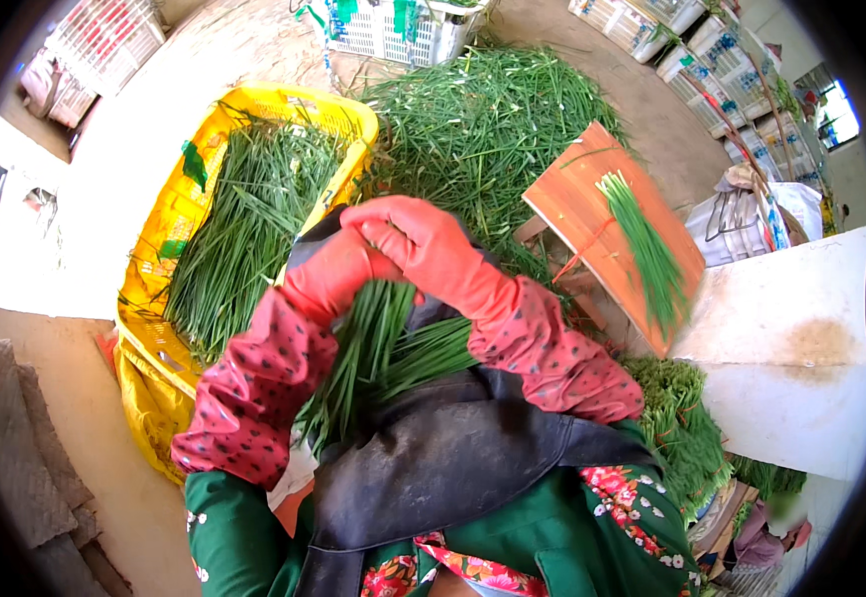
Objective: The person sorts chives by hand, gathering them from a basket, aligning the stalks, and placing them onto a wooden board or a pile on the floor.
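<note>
Both my hands wear red rubber gloves with dark-spotted sleeves and meet over my lap. My left hand is closed on a bunch of chives, whose long green leaves hang down below it. My right hand is curled, its fingertips pressed against the left one; whatever it may pinch is hidden. More loose chives lie across the dark apron on my lap. To the right, a small sheaf of chives rests on a tilted brown wooden board.
At my left stands a yellow plastic crate full of chives. A large loose heap of greens spreads ahead. Bundled greens and a white panel are at the right. White baskets stand farther off.
</note>
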The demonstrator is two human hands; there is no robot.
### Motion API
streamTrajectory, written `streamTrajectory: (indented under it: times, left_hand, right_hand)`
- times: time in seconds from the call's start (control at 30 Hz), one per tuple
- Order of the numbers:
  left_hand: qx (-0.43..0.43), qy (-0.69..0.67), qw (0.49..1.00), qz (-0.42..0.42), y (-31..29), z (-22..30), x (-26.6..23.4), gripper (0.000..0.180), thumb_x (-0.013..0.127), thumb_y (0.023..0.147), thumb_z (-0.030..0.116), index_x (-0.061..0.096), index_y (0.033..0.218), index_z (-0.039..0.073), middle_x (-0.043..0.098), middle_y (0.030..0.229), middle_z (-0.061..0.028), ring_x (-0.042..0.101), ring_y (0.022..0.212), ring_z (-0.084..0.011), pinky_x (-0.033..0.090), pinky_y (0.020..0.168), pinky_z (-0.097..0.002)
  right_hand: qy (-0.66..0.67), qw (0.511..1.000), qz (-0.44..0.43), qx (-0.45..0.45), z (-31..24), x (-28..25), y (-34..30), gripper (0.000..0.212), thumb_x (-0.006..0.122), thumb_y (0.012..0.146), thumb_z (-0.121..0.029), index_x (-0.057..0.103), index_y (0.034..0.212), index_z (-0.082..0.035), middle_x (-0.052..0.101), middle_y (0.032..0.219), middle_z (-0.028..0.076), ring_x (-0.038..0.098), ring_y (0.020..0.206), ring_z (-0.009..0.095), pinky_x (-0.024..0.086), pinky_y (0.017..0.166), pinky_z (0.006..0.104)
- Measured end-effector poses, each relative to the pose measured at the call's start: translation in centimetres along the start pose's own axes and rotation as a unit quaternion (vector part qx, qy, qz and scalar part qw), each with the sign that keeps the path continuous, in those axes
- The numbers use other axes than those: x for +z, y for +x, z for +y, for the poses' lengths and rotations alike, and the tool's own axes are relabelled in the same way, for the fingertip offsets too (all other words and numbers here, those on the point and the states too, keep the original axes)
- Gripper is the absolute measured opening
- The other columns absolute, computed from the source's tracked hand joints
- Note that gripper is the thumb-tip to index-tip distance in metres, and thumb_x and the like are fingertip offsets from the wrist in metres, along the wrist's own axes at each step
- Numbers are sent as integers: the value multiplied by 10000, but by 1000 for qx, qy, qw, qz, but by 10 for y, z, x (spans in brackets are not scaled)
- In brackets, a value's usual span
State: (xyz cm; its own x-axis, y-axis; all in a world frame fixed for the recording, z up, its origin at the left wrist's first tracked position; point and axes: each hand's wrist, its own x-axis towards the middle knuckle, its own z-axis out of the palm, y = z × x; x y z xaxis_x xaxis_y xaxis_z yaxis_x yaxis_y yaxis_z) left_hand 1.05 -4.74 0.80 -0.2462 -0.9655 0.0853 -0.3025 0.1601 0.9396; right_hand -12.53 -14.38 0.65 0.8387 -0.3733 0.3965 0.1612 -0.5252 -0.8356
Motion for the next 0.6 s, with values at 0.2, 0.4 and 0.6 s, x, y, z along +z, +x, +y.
streamTrajectory:
  times: [0.2,0.4,0.6]
  left_hand:
    - [-155,-205,964,70,18,80,-36,176,688,754,31,666,926,3,677,860,-92,654,821,-188,528,780,-316]
    - [-64,-146,962,223,40,181,-110,314,629,819,85,581,1101,-43,667,923,-150,674,828,-245,557,767,-354]
    - [89,-148,935,309,34,211,-150,282,630,829,56,579,1078,-65,662,981,-174,661,952,-295,545,851,-396]
  right_hand:
    - [195,981,16,20,-34,-29,34,562,560,927,-378,425,1359,-43,557,1269,97,604,988,190,483,877,335]
    - [188,982,-22,27,-46,50,12,481,615,869,-300,522,1249,-21,614,1186,143,589,1051,226,452,915,346]
    - [-146,950,62,268,-27,-63,16,618,681,816,-324,476,1339,-66,593,1225,133,598,1056,231,470,890,309]
